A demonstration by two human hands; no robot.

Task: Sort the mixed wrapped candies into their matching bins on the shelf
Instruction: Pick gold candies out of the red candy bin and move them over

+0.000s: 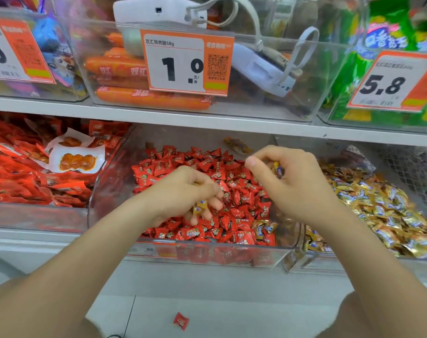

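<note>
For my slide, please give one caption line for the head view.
Both hands, left hand and right hand, pick gold candies out of the red candy bin beside the gold candy bin.

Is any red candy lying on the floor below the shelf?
Yes, one red wrapped candy lies alone on the floor beneath the red candy bin.

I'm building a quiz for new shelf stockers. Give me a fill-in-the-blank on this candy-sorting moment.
1. Both hands work over the bin of red candies, where a few stray ____ candies lie near the front right corner.
2. The left hand pinches a gold candy; the right hand holds a ____ one.
3. One red candy has fallen on the ____.
4. The bin of gold candies sits to the ____ of the red bin.

Missing words: gold; gold; floor; right
</note>
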